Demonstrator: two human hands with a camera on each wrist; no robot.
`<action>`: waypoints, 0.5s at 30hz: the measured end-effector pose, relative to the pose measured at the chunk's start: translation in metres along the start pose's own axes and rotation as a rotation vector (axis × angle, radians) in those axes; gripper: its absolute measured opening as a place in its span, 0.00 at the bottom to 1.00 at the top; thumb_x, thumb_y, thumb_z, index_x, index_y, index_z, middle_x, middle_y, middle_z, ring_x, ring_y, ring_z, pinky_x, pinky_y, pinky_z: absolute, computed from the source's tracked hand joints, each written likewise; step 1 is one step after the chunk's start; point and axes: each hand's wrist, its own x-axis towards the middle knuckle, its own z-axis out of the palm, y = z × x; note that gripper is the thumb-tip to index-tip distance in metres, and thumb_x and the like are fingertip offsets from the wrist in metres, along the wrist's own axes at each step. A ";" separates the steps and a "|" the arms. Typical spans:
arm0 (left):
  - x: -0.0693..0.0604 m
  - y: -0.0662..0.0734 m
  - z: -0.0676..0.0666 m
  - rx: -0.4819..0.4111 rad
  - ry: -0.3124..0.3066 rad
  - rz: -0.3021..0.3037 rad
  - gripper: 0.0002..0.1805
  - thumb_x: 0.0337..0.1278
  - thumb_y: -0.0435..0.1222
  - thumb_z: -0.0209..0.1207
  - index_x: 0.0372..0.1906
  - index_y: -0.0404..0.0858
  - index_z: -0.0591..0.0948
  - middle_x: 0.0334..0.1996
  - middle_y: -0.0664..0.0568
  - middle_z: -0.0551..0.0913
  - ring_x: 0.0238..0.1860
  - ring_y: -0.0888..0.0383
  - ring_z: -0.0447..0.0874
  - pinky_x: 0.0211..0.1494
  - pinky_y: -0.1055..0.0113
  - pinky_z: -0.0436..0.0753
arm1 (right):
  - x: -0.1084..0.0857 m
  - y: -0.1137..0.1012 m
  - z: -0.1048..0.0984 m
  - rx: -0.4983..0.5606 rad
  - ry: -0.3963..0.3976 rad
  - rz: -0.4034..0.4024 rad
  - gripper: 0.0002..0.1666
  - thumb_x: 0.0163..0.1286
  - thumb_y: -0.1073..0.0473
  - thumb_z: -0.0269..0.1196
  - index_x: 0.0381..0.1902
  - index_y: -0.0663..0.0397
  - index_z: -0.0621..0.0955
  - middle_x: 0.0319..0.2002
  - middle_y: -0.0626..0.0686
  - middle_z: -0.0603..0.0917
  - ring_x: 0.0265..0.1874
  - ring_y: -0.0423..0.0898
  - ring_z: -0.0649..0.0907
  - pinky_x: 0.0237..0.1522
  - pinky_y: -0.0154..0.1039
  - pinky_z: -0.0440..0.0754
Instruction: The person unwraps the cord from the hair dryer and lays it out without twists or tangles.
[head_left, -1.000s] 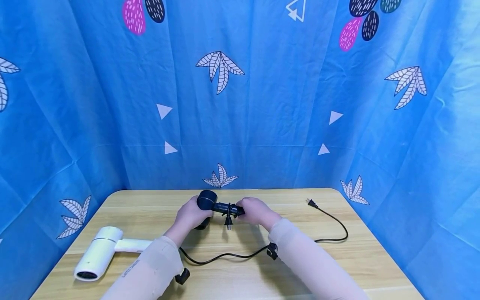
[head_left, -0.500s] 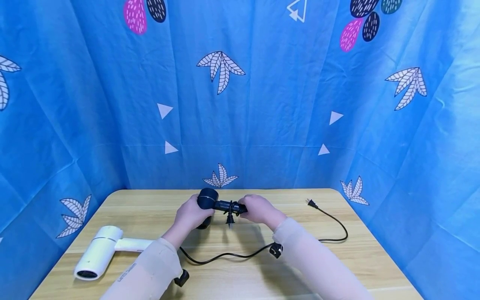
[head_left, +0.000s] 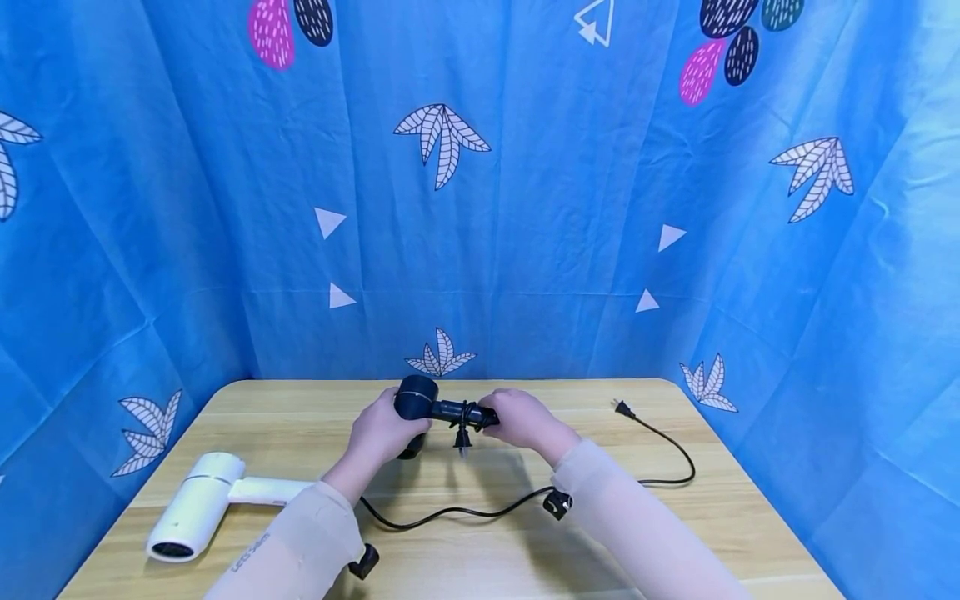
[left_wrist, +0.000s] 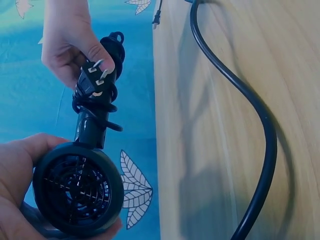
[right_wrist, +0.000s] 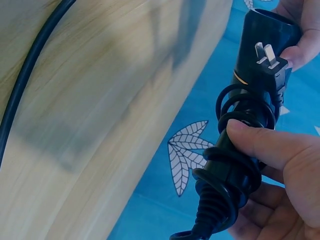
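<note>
Both hands hold a black hair dryer (head_left: 417, 398) above the far part of the table. My left hand (head_left: 381, 429) grips its round body; in the left wrist view the grille (left_wrist: 77, 190) shows with fingers around the rim. My right hand (head_left: 521, 417) grips the handle towards its end, the thumb pressing on the wound black cord (right_wrist: 234, 157). Several turns of that cord circle the handle. Its two-pin plug (head_left: 462, 439) hangs below the handle in the head view, prongs pointing down. Part of the handle is hidden by the right hand.
A white hair dryer (head_left: 197, 508) lies at the table's left, its handle partly behind the left sleeve. From there a black cord (head_left: 457, 510) runs across the wooden table (head_left: 450, 567) to a plug (head_left: 622, 407) at the far right. A blue patterned curtain (head_left: 480, 250) encloses the table.
The right hand has shifted slightly right and up, and the black hair dryer with its hanging plug has moved a little with it. The left hand keeps its grip almost in place.
</note>
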 end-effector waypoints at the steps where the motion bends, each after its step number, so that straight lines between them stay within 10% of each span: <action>1: -0.001 0.000 0.000 -0.002 0.002 -0.004 0.47 0.52 0.51 0.69 0.73 0.33 0.64 0.57 0.34 0.80 0.51 0.39 0.81 0.48 0.45 0.82 | -0.001 0.000 0.000 0.005 0.003 0.000 0.19 0.59 0.59 0.74 0.49 0.54 0.86 0.42 0.51 0.88 0.42 0.49 0.85 0.50 0.46 0.82; 15: -0.004 0.001 0.002 -0.011 0.017 0.000 0.48 0.51 0.51 0.69 0.73 0.33 0.64 0.57 0.34 0.80 0.51 0.38 0.82 0.47 0.45 0.82 | -0.007 -0.003 -0.010 0.050 -0.011 0.037 0.26 0.62 0.58 0.73 0.58 0.59 0.82 0.54 0.57 0.84 0.55 0.55 0.82 0.61 0.48 0.77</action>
